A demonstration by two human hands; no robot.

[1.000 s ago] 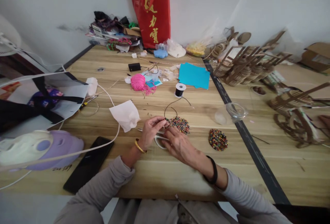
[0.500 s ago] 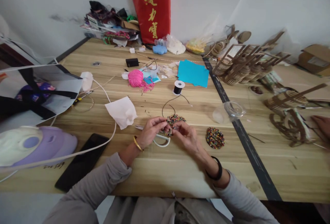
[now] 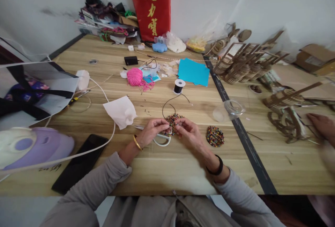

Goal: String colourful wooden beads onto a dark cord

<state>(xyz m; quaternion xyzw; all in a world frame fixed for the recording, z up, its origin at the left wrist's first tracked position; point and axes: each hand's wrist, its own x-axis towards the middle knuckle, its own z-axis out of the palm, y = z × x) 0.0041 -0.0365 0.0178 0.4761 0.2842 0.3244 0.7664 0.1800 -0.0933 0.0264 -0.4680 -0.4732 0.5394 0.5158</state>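
Note:
My left hand [image 3: 154,131] and my right hand [image 3: 188,131] face each other with fingertips pinched, a small gap between them. What sits in each pinch is too small to make out. Right behind the fingertips lies a heap of multicoloured beads [image 3: 175,118], partly hidden by the hands. Thin black cord [image 3: 163,106] curves from a white-ended spool [image 3: 179,86] down to that heap. Under my left hand are scissors [image 3: 162,144] with white handles, their blades partly covered. A coil of beaded strands [image 3: 215,136] rests to the right of my right hand.
Left are a phone [image 3: 78,164], a white cable [image 3: 115,126], a lilac-and-white device [image 3: 39,146] and a white tissue [image 3: 120,111]. Behind sit pink yarn [image 3: 135,77] and blue sheets [image 3: 193,72]. Rightward stand a clear plastic cup [image 3: 232,109], brown woven pieces [image 3: 246,65] and another person's hand [image 3: 320,124].
The view has swung slightly right, so everything sits a little further left. My pinched fingertips have drawn slightly apart. More of the other person's hand shows at the right edge.

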